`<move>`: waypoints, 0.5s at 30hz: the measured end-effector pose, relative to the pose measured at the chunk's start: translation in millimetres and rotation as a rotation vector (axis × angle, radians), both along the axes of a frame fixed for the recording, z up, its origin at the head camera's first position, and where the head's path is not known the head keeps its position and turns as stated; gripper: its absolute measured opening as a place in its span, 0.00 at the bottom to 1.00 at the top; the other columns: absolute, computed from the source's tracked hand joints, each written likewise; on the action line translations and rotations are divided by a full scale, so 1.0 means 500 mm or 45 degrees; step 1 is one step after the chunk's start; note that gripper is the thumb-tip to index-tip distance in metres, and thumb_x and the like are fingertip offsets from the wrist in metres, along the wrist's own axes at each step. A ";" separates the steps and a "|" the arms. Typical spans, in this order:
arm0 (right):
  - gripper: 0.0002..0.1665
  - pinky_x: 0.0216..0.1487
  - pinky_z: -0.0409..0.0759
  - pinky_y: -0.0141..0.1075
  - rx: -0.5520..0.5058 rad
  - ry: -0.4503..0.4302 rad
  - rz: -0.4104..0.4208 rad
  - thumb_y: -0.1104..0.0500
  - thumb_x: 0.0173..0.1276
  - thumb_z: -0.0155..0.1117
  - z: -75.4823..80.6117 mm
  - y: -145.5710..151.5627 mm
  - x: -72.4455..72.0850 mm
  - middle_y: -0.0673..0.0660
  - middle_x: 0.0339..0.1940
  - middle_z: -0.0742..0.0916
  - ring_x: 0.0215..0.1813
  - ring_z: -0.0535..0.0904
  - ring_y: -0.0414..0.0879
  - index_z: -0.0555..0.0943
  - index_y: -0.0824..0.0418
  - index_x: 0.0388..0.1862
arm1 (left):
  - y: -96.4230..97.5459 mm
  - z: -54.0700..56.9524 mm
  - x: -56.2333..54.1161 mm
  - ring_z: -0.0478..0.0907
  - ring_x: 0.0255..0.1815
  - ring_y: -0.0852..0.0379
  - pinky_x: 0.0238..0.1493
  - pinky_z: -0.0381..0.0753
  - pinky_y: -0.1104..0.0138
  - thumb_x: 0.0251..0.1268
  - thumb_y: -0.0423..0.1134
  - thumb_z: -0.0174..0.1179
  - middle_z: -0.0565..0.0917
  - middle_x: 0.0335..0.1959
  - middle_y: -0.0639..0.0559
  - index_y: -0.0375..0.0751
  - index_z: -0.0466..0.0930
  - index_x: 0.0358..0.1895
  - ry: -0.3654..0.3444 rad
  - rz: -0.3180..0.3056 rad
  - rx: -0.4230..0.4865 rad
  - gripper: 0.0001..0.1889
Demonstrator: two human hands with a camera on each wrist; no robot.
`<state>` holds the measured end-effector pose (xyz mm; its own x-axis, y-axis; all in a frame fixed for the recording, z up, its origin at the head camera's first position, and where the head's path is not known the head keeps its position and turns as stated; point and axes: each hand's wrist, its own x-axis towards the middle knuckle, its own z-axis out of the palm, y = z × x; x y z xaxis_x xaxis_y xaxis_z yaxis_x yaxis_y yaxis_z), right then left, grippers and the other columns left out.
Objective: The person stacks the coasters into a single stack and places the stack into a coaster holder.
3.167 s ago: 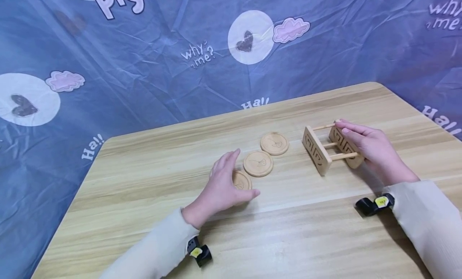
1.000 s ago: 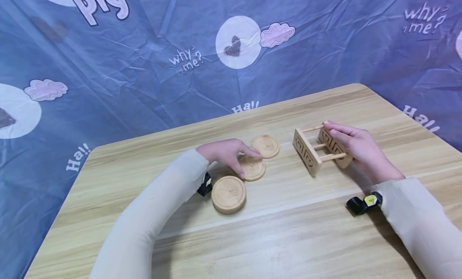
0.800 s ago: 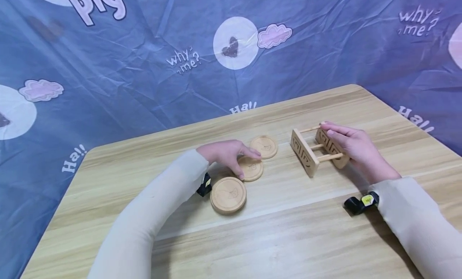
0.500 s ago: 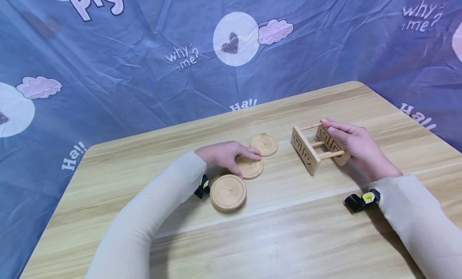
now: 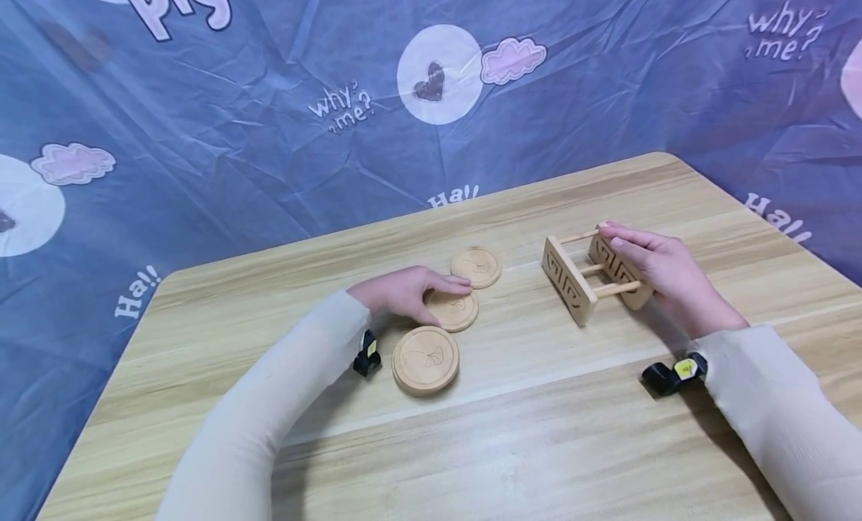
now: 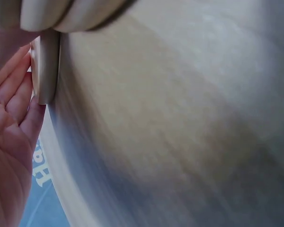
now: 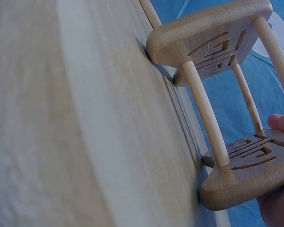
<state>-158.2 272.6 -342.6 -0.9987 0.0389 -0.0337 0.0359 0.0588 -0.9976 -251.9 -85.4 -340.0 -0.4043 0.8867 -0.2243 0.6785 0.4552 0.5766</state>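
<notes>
My left hand [image 5: 407,293] holds the middle round wooden coaster [image 5: 458,310], thumb at its near edge and fingers round the far one. Just beyond lies another coaster [image 5: 476,267] engraved with a leaf. Closer to me sits a thicker pile of coasters [image 5: 426,358], apart from the fingers. In the left wrist view the fingers meet the rim of a coaster [image 6: 48,71]. My right hand [image 5: 673,278] grips the right end panel of a wooden coaster rack [image 5: 568,280], two fretwork panels joined by dowels. The right wrist view shows nothing between the rack's panels [image 7: 217,42].
A wood-grain table [image 5: 539,446] carries everything. Behind its far edge hangs a blue printed cloth [image 5: 283,132]. Black wrist cameras hang under both cuffs, the right one [image 5: 663,379] close to the tabletop.
Since half a second ago, my left hand has slid left with the middle coaster, and the far coaster has shifted left too. Earlier that hand was round the nearest coasters. My right hand keeps its grip.
</notes>
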 end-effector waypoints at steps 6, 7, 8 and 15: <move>0.25 0.69 0.54 0.25 -0.019 -0.011 0.000 0.53 0.67 0.58 -0.003 0.001 0.000 0.46 0.71 0.65 0.74 0.52 0.41 0.71 0.52 0.63 | -0.003 -0.002 0.002 0.52 0.73 0.53 0.73 0.45 0.63 0.44 0.34 0.71 0.58 0.71 0.51 0.47 0.63 0.67 -0.016 0.033 -0.019 0.42; 0.25 0.68 0.56 0.25 0.004 -0.015 -0.004 0.53 0.67 0.58 -0.003 0.001 0.000 0.45 0.70 0.65 0.74 0.53 0.41 0.71 0.51 0.63 | -0.002 -0.001 0.002 0.51 0.73 0.53 0.73 0.45 0.62 0.44 0.35 0.71 0.57 0.72 0.50 0.48 0.62 0.68 -0.010 0.037 -0.035 0.43; 0.25 0.68 0.57 0.25 0.036 -0.019 -0.009 0.51 0.67 0.57 -0.002 0.000 -0.001 0.44 0.70 0.65 0.73 0.53 0.41 0.71 0.50 0.63 | -0.002 0.001 0.003 0.51 0.73 0.52 0.73 0.44 0.62 0.44 0.36 0.71 0.56 0.72 0.50 0.48 0.61 0.69 -0.004 0.038 -0.052 0.43; 0.25 0.67 0.58 0.25 0.085 -0.021 -0.015 0.50 0.67 0.58 -0.001 -0.001 0.001 0.44 0.70 0.66 0.73 0.54 0.41 0.71 0.49 0.63 | 0.005 0.014 0.002 0.47 0.74 0.51 0.73 0.43 0.60 0.47 0.36 0.70 0.52 0.74 0.48 0.50 0.58 0.70 0.015 0.001 -0.147 0.44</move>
<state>-157.8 271.9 -343.2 -0.9975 0.0533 -0.0468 0.0531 0.1247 -0.9908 -250.8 -83.0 -332.8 -0.4080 0.8551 -0.3200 0.6849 0.5184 0.5121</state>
